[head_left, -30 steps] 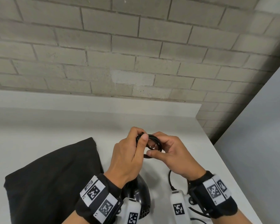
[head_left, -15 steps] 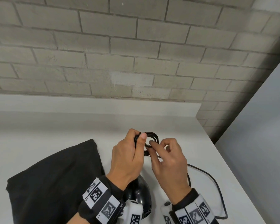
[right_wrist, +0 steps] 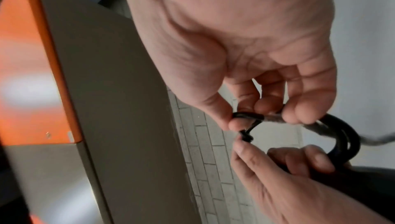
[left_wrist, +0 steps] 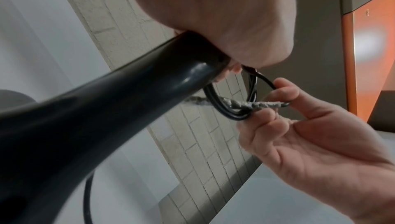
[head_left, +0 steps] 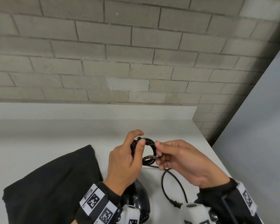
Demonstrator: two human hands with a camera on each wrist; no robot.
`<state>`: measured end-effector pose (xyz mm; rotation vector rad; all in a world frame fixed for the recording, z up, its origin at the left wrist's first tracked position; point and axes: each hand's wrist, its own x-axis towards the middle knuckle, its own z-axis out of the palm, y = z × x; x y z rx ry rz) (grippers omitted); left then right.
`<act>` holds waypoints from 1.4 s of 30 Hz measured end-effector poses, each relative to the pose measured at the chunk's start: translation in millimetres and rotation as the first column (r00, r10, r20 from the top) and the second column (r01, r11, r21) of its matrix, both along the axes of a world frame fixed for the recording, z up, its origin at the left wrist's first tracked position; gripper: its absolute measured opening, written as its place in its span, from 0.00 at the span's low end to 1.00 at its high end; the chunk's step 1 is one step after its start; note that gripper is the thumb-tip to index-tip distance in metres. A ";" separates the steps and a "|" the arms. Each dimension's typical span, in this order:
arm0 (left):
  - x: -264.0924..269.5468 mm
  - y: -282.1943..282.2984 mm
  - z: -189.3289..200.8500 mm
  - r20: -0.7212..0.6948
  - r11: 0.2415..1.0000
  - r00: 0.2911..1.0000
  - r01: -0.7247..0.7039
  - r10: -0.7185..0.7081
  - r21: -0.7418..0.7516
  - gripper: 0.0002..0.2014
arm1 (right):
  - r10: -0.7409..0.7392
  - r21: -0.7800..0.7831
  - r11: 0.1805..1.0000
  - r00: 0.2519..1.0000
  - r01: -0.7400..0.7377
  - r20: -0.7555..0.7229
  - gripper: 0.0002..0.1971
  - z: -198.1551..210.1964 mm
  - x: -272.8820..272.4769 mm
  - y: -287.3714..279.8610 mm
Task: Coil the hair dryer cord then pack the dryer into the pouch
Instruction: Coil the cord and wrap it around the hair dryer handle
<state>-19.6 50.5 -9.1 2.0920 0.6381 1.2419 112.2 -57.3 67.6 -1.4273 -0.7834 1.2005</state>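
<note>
Swung back rightward, right hand pinches the cord coil; left hand grips coil and hair dryer.

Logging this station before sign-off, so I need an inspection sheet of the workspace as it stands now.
Surface: white table, bare at the back.
Job's things: black pouch lies flat at left; hair dryer under the left wrist, not packed.
Clutter: nothing seen.
Grippers: left hand grips the cord coil; right hand pinches a grey strap at the coil.
Cables: loose cord trails to a plug near the right wrist.
Surroundings: brick wall behind; grey panel at right.
</note>
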 end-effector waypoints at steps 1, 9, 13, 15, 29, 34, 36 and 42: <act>-0.7 0.6 0.4 0.005 0.999 0.999 0.031 -0.031 -0.011 0.12 | -0.007 0.005 1.000 0.999 0.007 -0.054 0.15 -0.4 2.1 0.8; -2.1 3.9 -2.4 0.050 0.990 0.991 0.125 -0.121 -0.066 0.10 | -0.073 0.156 0.988 0.936 0.020 0.345 0.04 -14.0 -2.5 -7.0; -1.5 0.6 -3.7 0.092 0.988 0.990 0.113 -0.103 -0.105 0.09 | -0.213 0.274 0.956 0.895 0.108 0.391 0.06 -20.1 -9.9 -12.5; -1.1 -0.8 -3.4 0.103 0.986 0.988 0.123 -0.112 -0.113 0.08 | -0.266 0.285 0.943 0.899 0.169 0.348 0.04 -23.4 -9.7 -11.5; 4.2 -0.8 -5.6 0.034 0.997 0.997 0.065 -0.064 -0.036 0.06 | -0.094 0.193 0.952 0.825 0.238 -0.557 0.16 -4.5 -2.5 -5.4; 2.8 -0.2 -5.4 0.031 0.998 0.999 0.021 -0.019 -0.057 0.12 | -0.066 0.473 0.870 0.983 0.142 -0.173 0.22 -41.9 -20.3 -14.7; 2.1 -0.8 -5.2 0.022 0.998 1.000 0.017 -0.016 -0.059 0.12 | -0.141 0.478 0.873 0.989 0.100 0.050 0.28 -58.1 -29.0 -17.8; 3.6 -0.6 -5.2 0.000 0.998 1.000 0.026 -0.026 -0.066 0.13 | -0.331 0.464 0.868 0.904 0.179 0.269 0.27 -69.7 -44.7 -21.5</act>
